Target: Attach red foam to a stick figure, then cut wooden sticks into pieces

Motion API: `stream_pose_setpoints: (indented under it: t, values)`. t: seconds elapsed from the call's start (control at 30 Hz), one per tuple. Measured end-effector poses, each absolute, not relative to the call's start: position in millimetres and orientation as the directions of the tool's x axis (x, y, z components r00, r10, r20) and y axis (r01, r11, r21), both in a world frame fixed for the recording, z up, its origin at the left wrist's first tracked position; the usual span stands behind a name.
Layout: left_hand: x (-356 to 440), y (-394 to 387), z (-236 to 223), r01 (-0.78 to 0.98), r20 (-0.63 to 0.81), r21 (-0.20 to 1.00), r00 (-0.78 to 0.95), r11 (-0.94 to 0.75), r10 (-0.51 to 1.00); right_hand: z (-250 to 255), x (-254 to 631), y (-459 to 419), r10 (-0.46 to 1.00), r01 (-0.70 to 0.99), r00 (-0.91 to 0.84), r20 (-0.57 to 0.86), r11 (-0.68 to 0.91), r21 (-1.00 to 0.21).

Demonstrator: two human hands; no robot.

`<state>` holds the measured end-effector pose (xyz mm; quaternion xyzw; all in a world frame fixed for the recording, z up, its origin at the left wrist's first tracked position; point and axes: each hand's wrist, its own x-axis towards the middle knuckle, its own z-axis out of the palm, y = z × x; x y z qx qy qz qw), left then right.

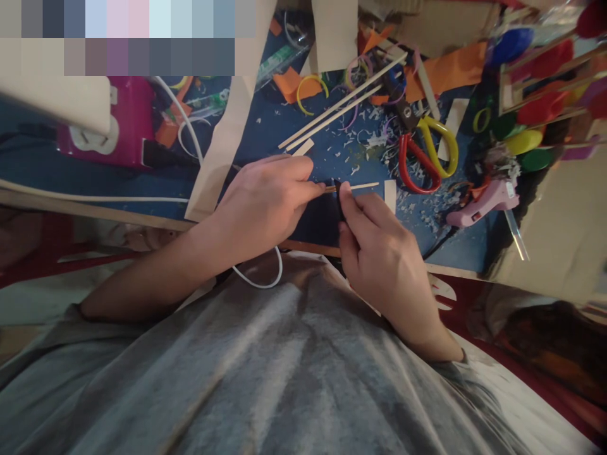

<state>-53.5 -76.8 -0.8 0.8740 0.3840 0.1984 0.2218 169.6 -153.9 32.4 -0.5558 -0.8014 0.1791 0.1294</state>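
Observation:
My left hand [265, 202] is closed around one end of a thin wooden stick [360, 186] that points to the right over the blue work surface [265, 126]. My right hand [379, 253] pinches a small dark blade-like tool [337, 193] against the stick, just right of my left fingertips. The two hands almost touch above the near edge of the surface. Most of the tool is hidden by my fingers.
Red and yellow scissors [424, 155] and a pink glue gun [486, 202] lie to the right. Long wooden sticks [341, 104], wood shavings, orange paper scraps and coloured rings litter the far side. A magenta power strip [123, 123] with white cables sits left.

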Motion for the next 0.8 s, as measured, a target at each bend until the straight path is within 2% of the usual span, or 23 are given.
stream_pose_setpoints:
  t: [0.6, 0.8]
  values:
    - [-54.5, -76.1, 1.3, 0.596, 0.176, 0.488, 0.649, -0.638, 0.740, 29.1, 168.2, -157.4, 0.940, 0.853, -0.341, 0.022, 0.319, -0.412]
    - [-54.3, -76.1, 0.4, 0.591, 0.191, 0.505, 0.634, -0.629, 0.749, 29.8, 167.1, -158.0, 0.936, 0.880, -0.351, -0.009, 0.326, -0.346]
